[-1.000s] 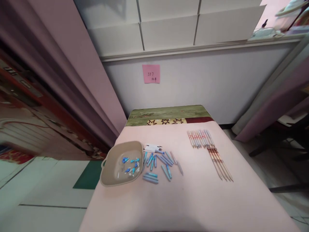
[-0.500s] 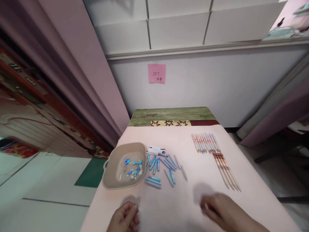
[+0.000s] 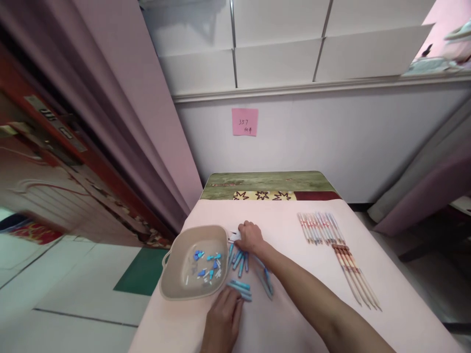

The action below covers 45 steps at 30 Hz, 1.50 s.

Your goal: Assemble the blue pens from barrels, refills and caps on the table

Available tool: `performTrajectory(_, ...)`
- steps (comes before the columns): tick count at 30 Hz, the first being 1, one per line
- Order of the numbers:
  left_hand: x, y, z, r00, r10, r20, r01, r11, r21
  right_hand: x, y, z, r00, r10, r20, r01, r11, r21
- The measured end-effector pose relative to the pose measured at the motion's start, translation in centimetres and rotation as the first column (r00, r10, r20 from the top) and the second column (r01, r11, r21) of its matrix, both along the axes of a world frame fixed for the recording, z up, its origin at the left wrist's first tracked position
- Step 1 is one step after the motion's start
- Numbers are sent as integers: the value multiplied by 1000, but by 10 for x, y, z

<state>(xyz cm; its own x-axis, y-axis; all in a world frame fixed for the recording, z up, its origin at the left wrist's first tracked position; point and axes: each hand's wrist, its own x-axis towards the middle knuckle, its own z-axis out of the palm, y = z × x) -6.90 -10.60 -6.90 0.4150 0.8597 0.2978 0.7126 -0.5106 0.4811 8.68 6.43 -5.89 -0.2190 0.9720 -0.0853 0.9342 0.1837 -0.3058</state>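
Blue pens at left fingers, white sticks at right fingers, cannot tell if clamped

Slim white sticks are partly hidden by the right hand; whether slender blue pens are gripped by the left hand cannot be told.

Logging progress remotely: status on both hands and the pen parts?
Right hand at white pen parts, grip unclear. Left hand at nearest blue pen parts, grip unclear. Right forearm blocks some view.
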Motion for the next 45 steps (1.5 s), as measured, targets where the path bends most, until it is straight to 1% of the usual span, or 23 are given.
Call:
performTrajectory(3, -12, -4, -3, 1000, 4, 4, -4, 1000, 24, -1, 2, -2, 997, 71, 12, -71, 997, -2)
performTrajectory(5, -19, -7, -1, 1000, 5, 2, -5, 999, 34, 4, 2, -2, 994, 113, 12, -113, 994, -12)
performTrajectory(7, -24, -9, 2, 1000, 2, 4, -3, 997, 73, 9, 2, -2, 991, 137, 10, -136, 990, -27)
performTrajectory(9, -29, -10, 6, 1000, 9, 7, -10, 985, 170, 14, 1, -2, 990, 142, 7, -141, 989, -37)
performTrajectory(12, -37, -8, 13, 996, 84, 21, -86, 930, 358, 16, -2, -2, 991, 137, 0, -137, 990, -37)
performTrajectory(14, -46, -4, 19, 989, 145, 24, -142, 901, 410, 16, -5, -2, 991, 135, -7, -135, 990, -33)
performTrajectory(16, -57, -1, 23, 984, 180, 1, -166, 902, 400, 18, -7, -2, 991, 133, -15, -134, 991, -28)
performTrajectory(18, -68, 3, 23, 980, 198, -38, -170, 914, 367, 20, -7, -2, 991, 129, -24, -130, 991, -22)
performTrajectory(22, -84, 13, 16, 980, 166, -105, -129, 947, 294, 26, -3, -7, 993, 113, -37, -114, 993, -23)
performTrajectory(26, -90, 31, 11, 981, 141, -131, -111, 971, 213, 32, 1, -12, 994, 101, -47, -102, 994, -30)
performTrajectory(30, -96, 51, 17, 980, 95, -173, -67, 985, 160, 36, 2, -14, 994, 88, -58, -89, 996, -20)
performTrajectory(33, -100, 59, 20, 979, 57, -196, -31, 991, 131, 38, 0, -15, 994, 83, -68, -84, 996, -10)
performTrajectory(36, -100, 60, 21, 980, 48, -193, -22, 991, 132, 36, -2, -16, 993, 89, -79, -90, 996, -2)
performTrajectory(41, -95, 54, 18, 977, 57, -206, -30, 991, 132, 31, -3, -17, 989, 100, -106, -100, 995, 5)
performTrajectory(43, -94, 51, 18, 975, 64, -214, -32, 988, 151, 33, -2, -18, 989, 88, -115, -88, 996, 4)
performTrajectory(45, -94, 49, 21, 974, 76, -213, -33, 980, 197, 38, 0, -20, 990, 68, -125, -69, 998, -3)
